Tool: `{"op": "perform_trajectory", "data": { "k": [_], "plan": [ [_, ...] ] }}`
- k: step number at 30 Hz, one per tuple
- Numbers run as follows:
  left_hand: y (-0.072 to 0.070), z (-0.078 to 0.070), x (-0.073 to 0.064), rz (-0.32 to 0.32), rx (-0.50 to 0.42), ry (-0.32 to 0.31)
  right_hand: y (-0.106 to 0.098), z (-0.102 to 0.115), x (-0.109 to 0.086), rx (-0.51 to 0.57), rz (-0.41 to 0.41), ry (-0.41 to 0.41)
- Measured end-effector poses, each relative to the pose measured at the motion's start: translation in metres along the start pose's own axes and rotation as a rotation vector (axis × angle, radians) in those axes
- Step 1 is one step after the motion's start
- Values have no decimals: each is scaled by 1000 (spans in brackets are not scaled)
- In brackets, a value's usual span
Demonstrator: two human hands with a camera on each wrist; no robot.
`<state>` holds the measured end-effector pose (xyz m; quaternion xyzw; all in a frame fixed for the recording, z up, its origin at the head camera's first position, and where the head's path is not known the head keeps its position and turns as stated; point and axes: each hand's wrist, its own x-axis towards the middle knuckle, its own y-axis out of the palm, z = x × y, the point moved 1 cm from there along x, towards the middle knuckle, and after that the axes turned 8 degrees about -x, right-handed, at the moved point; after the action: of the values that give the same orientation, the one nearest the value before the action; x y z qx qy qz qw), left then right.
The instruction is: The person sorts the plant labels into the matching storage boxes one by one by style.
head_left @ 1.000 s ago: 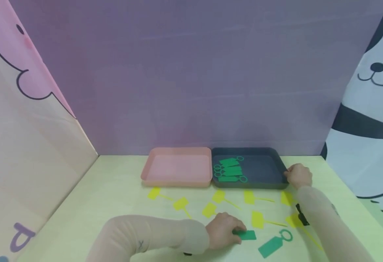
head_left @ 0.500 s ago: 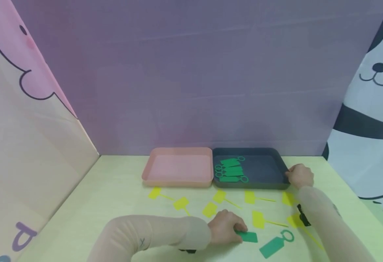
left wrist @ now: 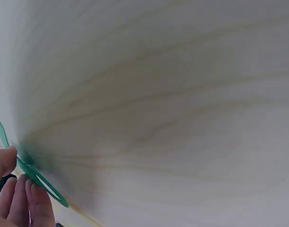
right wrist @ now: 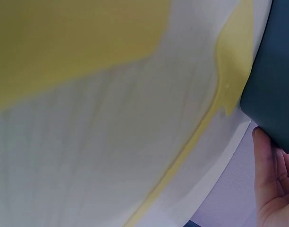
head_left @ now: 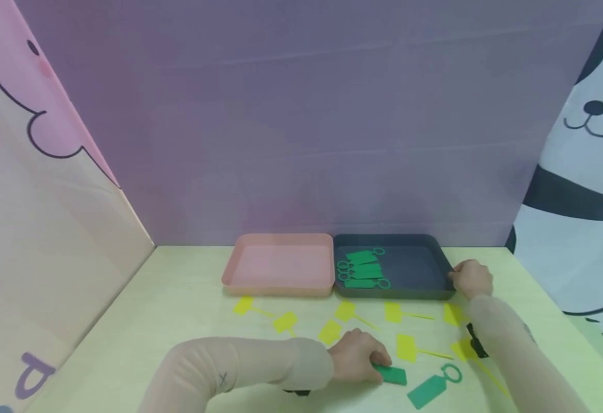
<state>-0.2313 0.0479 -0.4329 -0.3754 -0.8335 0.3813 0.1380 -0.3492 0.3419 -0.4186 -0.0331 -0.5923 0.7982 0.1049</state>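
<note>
Shifts slightly rightward since one second ago with left hand [head_left: 355, 357], pinching ring-ended green tag [head_left: 394, 376] near its ring, close to table [head_left: 177, 304], probably for firm hold. Grips dark tray [head_left: 417, 267] by right edge with right hand [head_left: 473, 279], probably for keeping it steady.

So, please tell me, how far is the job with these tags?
Looks done: several green ring tags lie in the dark tray, held at its right side by the right grip.
In hand: the left grip pinches another green ring tag.
Remaining: one loose green tag and the yellow tailed tags on the table; the yellow ones are perhaps meant for the pink tray.
</note>
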Motion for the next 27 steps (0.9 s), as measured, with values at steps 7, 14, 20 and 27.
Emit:
{"op": "perform_trajectory", "data": {
  "k": [7, 14, 20, 27],
  "plan": [
    [-7, -5, 4, 29, -49, 20, -1, 2, -1, 8, -6, -8],
    [-21, -11, 11, 21, -77, -17, 0, -2, 0, 1, -12, -13],
    [-31, -12, 19, -33, -101, -67, 2, -3, 0, -2, 1, 0],
    [-51, -13, 33, -84, -96, -54, 0, 1, 1, -3, 7, -15]
  ]
}}
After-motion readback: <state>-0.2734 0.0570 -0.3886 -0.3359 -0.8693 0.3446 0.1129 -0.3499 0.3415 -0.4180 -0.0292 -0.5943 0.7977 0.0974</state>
